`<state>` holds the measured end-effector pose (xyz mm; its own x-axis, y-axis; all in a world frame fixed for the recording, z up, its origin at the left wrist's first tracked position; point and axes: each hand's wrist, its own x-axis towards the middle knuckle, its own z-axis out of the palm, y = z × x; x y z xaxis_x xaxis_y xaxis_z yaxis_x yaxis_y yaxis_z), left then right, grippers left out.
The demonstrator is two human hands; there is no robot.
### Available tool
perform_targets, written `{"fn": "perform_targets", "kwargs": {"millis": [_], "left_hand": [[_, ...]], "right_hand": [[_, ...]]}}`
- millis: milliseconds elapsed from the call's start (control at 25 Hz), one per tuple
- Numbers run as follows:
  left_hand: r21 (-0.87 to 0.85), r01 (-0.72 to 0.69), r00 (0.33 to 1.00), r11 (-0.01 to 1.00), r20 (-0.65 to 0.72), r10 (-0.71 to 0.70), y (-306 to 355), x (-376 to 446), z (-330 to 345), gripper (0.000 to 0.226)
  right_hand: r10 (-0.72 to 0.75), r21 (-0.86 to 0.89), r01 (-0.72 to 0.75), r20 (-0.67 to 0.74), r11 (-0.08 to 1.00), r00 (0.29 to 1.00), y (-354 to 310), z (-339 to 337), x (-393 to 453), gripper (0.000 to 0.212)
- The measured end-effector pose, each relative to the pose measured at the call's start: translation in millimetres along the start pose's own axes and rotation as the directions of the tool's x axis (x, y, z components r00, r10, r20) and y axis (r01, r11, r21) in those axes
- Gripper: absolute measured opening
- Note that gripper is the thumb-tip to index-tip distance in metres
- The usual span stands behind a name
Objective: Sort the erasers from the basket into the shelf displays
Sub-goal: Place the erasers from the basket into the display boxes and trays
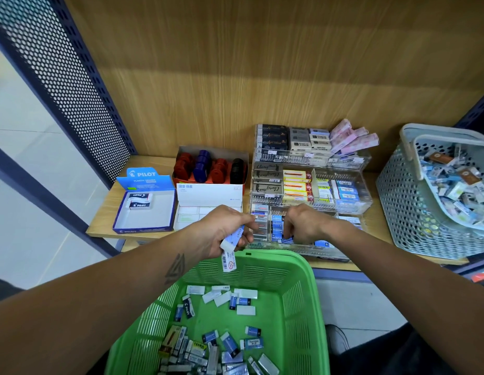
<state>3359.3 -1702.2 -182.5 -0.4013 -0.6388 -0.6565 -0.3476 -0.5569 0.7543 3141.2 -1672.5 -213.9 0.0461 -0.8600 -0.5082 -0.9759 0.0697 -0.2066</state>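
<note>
Green perforated plastic basket [303, 307] at 6 o'clock holds loose sleeved erasers [230, 345]. Left hand [224, 231] grips several blue-and-white erasers [231, 243]; one may slip. Right hand [303, 226] pinches a blue eraser [288, 239] into the clear acrylic display tray [311, 250] on the shelf; misfiling is likely.

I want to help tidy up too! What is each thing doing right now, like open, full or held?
Left hand: gripping a few erasers.
Right hand: pinching a blue eraser in the clear display.
Green basket: partly full of loose erasers.
Pilot box: open, two erasers inside.
White box: open.
Grey basket: piled with erasers.
</note>
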Motion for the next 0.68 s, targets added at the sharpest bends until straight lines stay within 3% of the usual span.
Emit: {"fn": "perform_targets", "kwargs": {"millis": [360,680], "left_hand": [[0.012,0.001,1.0,1.0,0.01,-0.001,-1,-1,2,0.023],[0.03,0.012,1.0,0.999,0.008,-0.012,-5,0,0,0.025]], "right_hand": [[0.186,0.143,-0.182,-0.016,0.973,0.982,1,0,-1,0.013],[0.152,0.095,-0.159,0.079,0.983,0.985,-7,-5,-4,0.019]]}}
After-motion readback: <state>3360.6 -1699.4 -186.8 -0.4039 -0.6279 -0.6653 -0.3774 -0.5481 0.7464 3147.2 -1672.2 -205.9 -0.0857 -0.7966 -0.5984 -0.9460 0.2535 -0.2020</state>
